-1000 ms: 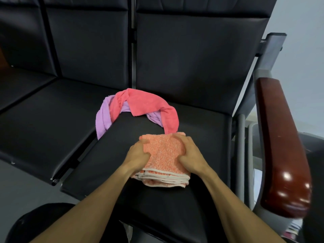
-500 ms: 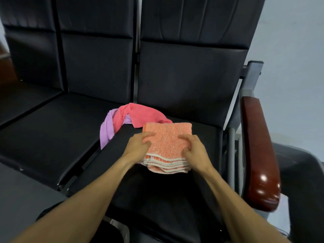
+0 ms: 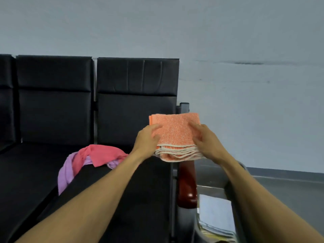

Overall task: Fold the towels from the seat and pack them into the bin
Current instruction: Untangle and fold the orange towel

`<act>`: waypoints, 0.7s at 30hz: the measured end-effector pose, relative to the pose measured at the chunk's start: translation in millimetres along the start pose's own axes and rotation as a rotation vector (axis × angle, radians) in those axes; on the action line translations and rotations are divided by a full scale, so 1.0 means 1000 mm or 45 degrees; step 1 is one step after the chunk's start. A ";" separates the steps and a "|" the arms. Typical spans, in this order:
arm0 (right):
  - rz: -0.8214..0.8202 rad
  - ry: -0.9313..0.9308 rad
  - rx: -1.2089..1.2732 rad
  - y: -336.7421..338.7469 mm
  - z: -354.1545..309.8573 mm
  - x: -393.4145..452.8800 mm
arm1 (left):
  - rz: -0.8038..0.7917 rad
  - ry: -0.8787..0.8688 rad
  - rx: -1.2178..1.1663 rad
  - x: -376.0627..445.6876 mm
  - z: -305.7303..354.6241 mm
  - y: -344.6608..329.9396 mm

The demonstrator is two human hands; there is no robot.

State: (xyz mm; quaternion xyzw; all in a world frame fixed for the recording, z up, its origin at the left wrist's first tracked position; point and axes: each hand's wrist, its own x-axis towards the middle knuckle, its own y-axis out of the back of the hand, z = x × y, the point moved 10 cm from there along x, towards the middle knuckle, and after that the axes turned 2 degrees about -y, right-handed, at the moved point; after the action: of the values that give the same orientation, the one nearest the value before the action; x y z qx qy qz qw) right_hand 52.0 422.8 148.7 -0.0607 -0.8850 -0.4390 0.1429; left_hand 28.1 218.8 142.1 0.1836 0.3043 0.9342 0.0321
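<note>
Orange towel (image 3: 175, 135), folded, is gripped by left hand (image 3: 146, 140) and right hand (image 3: 207, 140) above the armrest (image 3: 186, 181) — bin (image 3: 216, 220) part-filled, pink towel (image 3: 100, 154) and purple towel (image 3: 65, 172) unfolded near the seat's (image 3: 122, 199) left edge.

Orange-and-white speckled folded towel (image 3: 175, 135) with cream edging; pink towel (image 3: 100, 154) over lilac towel (image 3: 65, 172); black seat (image 3: 31, 172); reddish-brown armrest (image 3: 186, 183).

A pale grey-blue wall (image 3: 228, 41) fills the upper half, marked by a dark horizontal scuff (image 3: 249, 63) at the right. Against it stands a row of black padded chairs (image 3: 54, 109) with upright backs and flat cushions. A glossy reddish-brown wooden armrest (image 3: 186, 183) ends the row. Grey floor (image 3: 289, 188) meets the wall along a darker baseboard (image 3: 284, 171)
</note>
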 end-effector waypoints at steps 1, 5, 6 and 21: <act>0.023 -0.045 -0.036 0.019 0.025 -0.010 | -0.047 -0.025 -0.008 0.002 0.018 -0.028; 0.033 -0.205 -0.101 0.042 0.096 -0.038 | -0.112 0.008 -0.056 0.001 0.045 -0.105; 0.047 -0.250 -0.091 0.046 0.118 -0.046 | -0.131 0.033 -0.062 0.000 0.049 -0.129; -0.040 -0.775 0.161 -0.090 0.375 -0.145 | -0.396 0.429 0.269 -0.061 -0.092 -0.404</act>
State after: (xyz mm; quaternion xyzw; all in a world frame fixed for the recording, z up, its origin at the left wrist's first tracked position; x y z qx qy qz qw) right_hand 94.5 668.4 -179.3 -0.1668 -0.9134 -0.3470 -0.1321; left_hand 30.1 485.3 -180.8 -0.0214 0.4258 0.8985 0.1049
